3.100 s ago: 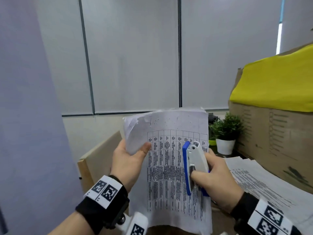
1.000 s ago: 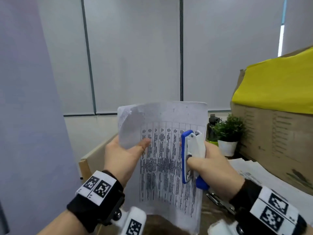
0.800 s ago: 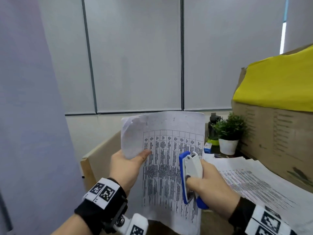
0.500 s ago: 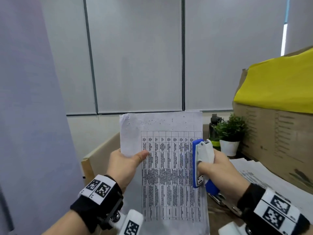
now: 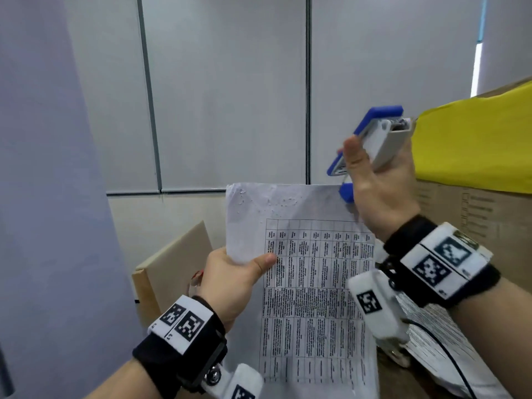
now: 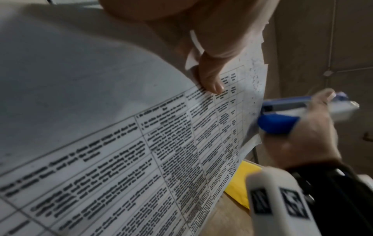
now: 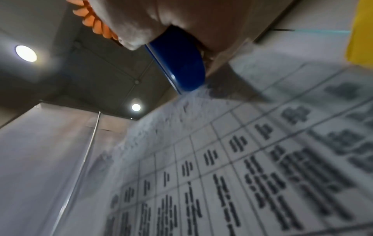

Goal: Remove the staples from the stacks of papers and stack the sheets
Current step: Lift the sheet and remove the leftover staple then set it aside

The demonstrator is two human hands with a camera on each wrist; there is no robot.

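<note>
A stack of printed sheets (image 5: 313,289) with a table on the front is held upright in the air before me. My left hand (image 5: 236,272) pinches its left edge, thumb on the front, seen close in the left wrist view as the thumb (image 6: 210,79) on the paper (image 6: 141,143). My right hand (image 5: 377,182) grips a blue and white stapler (image 5: 374,136) at the stack's top right corner. The stapler's blue tip (image 7: 181,63) touches the top edge of the sheet (image 7: 242,159). Small holes dot the top margin.
A large cardboard box (image 5: 475,220) draped in yellow cloth (image 5: 475,145) stands at the right. More printed sheets (image 5: 437,349) lie on the desk under my right wrist. A wooden board (image 5: 172,266) leans behind my left hand. A wall panel (image 5: 43,197) is close at the left.
My right hand has lifted the stapler from the middle of the page up to the stack's top right corner. The left hand keeps its hold on the left edge.
</note>
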